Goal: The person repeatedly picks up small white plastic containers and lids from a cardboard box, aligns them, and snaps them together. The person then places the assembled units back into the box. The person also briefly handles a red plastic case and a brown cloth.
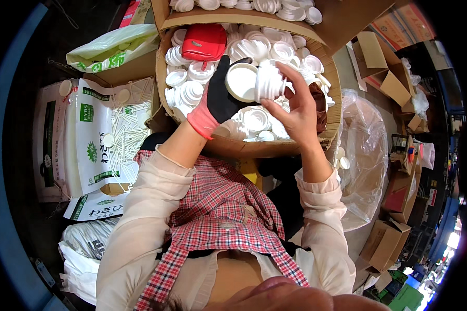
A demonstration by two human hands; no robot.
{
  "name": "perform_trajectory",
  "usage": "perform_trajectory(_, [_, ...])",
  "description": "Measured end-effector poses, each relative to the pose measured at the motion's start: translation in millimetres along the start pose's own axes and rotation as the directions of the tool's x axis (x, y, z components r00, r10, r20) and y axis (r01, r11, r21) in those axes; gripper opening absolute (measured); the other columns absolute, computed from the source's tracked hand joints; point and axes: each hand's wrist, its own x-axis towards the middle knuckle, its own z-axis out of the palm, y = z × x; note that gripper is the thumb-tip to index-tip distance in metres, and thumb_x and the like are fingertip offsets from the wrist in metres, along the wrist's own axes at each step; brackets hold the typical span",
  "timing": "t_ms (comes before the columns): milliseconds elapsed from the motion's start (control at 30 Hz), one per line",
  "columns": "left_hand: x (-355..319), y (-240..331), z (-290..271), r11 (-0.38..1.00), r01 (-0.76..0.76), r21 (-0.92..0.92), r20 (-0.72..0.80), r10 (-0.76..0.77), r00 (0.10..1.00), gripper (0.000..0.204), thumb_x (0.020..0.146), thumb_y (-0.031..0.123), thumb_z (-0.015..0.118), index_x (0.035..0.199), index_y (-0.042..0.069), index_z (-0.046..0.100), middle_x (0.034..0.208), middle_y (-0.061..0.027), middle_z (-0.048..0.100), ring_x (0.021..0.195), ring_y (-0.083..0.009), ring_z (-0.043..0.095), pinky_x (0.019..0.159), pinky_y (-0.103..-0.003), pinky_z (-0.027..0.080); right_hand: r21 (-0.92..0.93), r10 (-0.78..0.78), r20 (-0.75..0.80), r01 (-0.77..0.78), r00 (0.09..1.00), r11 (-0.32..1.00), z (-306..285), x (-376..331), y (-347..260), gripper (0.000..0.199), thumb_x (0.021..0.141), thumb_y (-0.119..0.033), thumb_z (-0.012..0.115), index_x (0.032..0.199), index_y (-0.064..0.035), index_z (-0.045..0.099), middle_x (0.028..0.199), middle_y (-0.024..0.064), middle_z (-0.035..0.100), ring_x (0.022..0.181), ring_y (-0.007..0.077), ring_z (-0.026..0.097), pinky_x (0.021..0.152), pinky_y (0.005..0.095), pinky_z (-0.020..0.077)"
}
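My left hand [222, 98], in a black glove with a coral cuff, is closed around a white round plastic cap [241, 82] whose flat face shows. My bare right hand [300, 111] grips a ribbed white plastic piece [269, 83], fingers over its top and thumb below. The piece butts against the cap; whether the two are joined, I cannot tell. Both are held over an open cardboard box [275, 150] heaped with similar white round parts [257, 119]. On the heap near the far left side lies a red zip pouch [203, 42].
Left of the box, thin white sticks [129, 124] lie on printed plastic sacks [91, 140]. A pale green plastic bag [114, 49] sits at the back left. To the right are a clear plastic bag [366, 160] and empty-looking cartons [381, 67]. Another box of white parts [264, 5] stands beyond.
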Motion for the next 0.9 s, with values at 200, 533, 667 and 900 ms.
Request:
perform_trajectory(200, [-20.0,24.1,29.4,0.532,-0.482,0.696,0.276,0.421,0.864,0.053,0.087,0.009,0.066,0.133,-0.002,0.042,0.127,-0.0131,0.058,0.115,-0.0223,0.057,0.102,-0.037,0.041,-0.457,-0.246,-0.029,0.206,0.969,0.865,11.3,-1.1,0.6,0.064,0.064,-0.009,0.083,0.123,-0.0077,0.058,0.113,0.0111,0.057,0.101,0.0253,0.057,0.086,0.0329,0.0475])
perform_trajectory(533, [-15.2,12.4,25.2,0.67,-0.508,0.542,0.264,0.439,0.859,0.052,0.089,0.004,0.062,0.136,-0.002,0.039,0.132,-0.015,0.053,0.117,-0.0239,0.055,0.102,-0.034,0.043,-0.517,-0.337,-0.025,0.276,0.941,0.81,12.5,-2.0,0.9,0.065,0.063,-0.01,0.084,0.122,-0.0063,0.058,0.112,0.0119,0.057,0.102,0.027,0.057,0.086,0.0348,0.0482])
perform_trajectory(667, [-11.5,9.9,27.0,0.838,-0.385,0.387,0.196,0.333,0.922,0.052,0.09,0.004,0.06,0.138,-0.002,0.038,0.131,-0.0142,0.054,0.118,-0.0232,0.054,0.101,-0.034,0.043,-0.513,-0.344,-0.02,0.286,0.939,0.809,12.2,-1.6,1.6,0.065,0.063,-0.01,0.084,0.121,-0.0061,0.058,0.112,0.0121,0.057,0.102,0.0273,0.058,0.086,0.0345,0.0483])
perform_trajectory(900, [-22.3,16.6,30.1,0.959,-0.057,-0.276,0.146,0.101,0.984,0.053,0.087,0.006,0.062,0.137,0.001,0.042,0.13,-0.0081,0.054,0.114,-0.0165,0.055,0.098,-0.03,0.045,-0.51,-0.318,0.011,0.279,0.948,0.814,12.0,-2.1,0.9,0.065,0.063,-0.008,0.083,0.122,-0.0055,0.057,0.113,0.0136,0.055,0.104,0.0289,0.055,0.089,0.0367,0.046])
